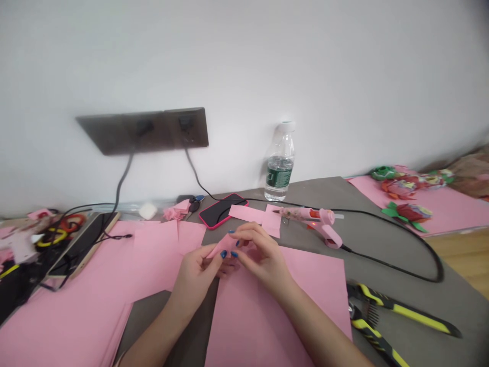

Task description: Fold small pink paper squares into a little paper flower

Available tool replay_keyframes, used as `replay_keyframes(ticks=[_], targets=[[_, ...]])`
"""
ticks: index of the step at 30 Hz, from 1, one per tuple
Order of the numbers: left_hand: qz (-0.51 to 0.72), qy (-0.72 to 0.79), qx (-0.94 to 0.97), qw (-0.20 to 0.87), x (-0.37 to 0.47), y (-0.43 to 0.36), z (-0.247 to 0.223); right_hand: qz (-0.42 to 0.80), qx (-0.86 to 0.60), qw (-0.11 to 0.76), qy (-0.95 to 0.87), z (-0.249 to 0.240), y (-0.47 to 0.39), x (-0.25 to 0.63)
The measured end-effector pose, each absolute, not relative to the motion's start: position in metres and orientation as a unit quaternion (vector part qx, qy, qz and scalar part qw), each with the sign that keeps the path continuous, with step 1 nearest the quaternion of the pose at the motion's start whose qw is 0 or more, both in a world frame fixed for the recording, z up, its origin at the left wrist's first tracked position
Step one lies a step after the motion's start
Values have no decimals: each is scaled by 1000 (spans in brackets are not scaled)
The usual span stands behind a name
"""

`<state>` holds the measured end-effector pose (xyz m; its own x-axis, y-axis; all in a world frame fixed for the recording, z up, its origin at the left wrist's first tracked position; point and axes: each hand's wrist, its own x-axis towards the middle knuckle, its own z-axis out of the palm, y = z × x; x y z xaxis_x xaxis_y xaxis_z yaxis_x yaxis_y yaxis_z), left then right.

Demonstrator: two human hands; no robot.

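Between both hands is a small piece of pink paper [223,246], partly covered by the fingers. My left hand [198,270] pinches it from the left, thumb on top and the other fingers beneath. My right hand [262,255] is closed at its right edge, thumb and fingertips drawn together on the paper. Both hands are above a large pink sheet [263,321] on the grey table [412,316]. Just behind them are small pink paper strips [246,213] and a phone with a pink case [221,210].
A pink glue gun [323,221] with a black cord lies behind right; yellow-black pliers [405,308] are at right. A water bottle [280,163] stands by the wall. Paper flowers [410,213] lie far right. Pink sheets [76,306] and another phone [82,244] are at left.
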<state>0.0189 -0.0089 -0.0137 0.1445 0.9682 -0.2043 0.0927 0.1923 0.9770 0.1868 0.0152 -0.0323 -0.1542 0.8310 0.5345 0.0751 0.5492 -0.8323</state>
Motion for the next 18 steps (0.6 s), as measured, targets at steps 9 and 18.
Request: replay_keyframes(ticks=[9, 18], targets=[[358, 501, 552, 562, 19, -15, -18, 392, -378, 546, -637, -39, 16, 186], [396, 490, 463, 623, 18, -11, -14, 321, -301, 546, -713, -28, 14, 189]])
